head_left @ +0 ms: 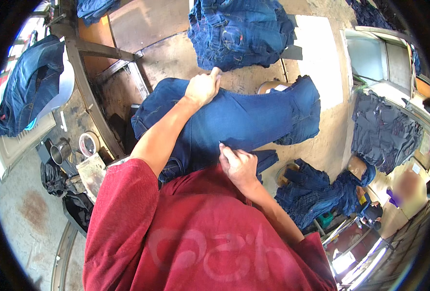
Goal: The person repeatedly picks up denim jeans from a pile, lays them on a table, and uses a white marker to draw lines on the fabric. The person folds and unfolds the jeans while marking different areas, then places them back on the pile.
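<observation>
A pair of dark blue jeans (249, 116) lies crosswise in front of me, its legs stretching to the right and its bunched part under my left forearm. My left hand (203, 87) is closed on the jeans' far edge. Nearer my body, my right hand (238, 165) is closed in a pinch at the near side of the same jeans. The fingertips hide how much cloth each hand grips. Just beyond my left hand sits a pile of folded jeans (239, 34).
The jeans rest on a worn wooden table (166, 58). More denim (316, 194) is heaped at the right, with dark grey garments (387, 128) beyond it. At left are jeans (33, 87), a metal cup (60, 153) and a tape roll (89, 143). Another person (408, 189) is at far right.
</observation>
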`<state>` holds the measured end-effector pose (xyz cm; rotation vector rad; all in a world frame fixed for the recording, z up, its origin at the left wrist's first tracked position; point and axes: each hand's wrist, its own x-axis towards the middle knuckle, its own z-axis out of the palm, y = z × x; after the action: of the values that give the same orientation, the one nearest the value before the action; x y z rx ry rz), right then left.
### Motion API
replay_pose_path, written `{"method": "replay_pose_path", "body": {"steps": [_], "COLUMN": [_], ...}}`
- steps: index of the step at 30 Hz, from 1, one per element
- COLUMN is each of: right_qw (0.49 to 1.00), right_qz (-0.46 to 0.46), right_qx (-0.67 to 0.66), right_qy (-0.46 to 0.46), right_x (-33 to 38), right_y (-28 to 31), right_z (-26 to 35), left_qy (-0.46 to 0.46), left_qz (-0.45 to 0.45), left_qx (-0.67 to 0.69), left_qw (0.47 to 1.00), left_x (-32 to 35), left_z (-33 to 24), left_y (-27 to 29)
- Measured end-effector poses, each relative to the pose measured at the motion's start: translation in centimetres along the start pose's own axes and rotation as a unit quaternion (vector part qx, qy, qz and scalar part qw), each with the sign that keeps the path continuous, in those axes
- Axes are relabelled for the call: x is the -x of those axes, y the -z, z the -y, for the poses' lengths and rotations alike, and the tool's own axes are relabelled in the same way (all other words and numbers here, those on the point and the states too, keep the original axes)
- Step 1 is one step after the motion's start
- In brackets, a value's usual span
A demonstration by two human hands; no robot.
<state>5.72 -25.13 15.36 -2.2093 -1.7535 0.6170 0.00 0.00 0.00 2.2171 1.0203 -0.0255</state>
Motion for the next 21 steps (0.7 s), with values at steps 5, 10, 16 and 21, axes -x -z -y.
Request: {"method": "replay_pose_path", "body": {"steps": [5, 10, 16, 21], "right_qw": [0.978, 0.989, 0.986, 0.987], "right_qz": [-0.115, -0.13, -0.13, -0.13], "right_qx": [-0.157, -0.058, 0.022, 0.039], "right_qy": [-0.075, -0.03, 0.101, 0.089], "right_x": [-1.3, -2.1, -2.0, -2.1], "right_y": [2.1, 1.3, -1.7, 0.7], "right_z": [0.8, -1.5, -3.3, -5.4], "left_qy": [-0.062, -0.079, -0.088, -0.073], "left_qz": [0.006, -0.179, -0.19, -0.18], "left_qx": [-0.005, -0.043, -0.026, -0.064], "left_qw": [0.998, 0.98, 0.977, 0.979], "left_x": [0.9, 9.9, 24.6, 25.5], "left_z": [-1.3, -2.7, -6.4, -5.3], "left_y": [2.7, 8.0, 6.5, 4.6]}}
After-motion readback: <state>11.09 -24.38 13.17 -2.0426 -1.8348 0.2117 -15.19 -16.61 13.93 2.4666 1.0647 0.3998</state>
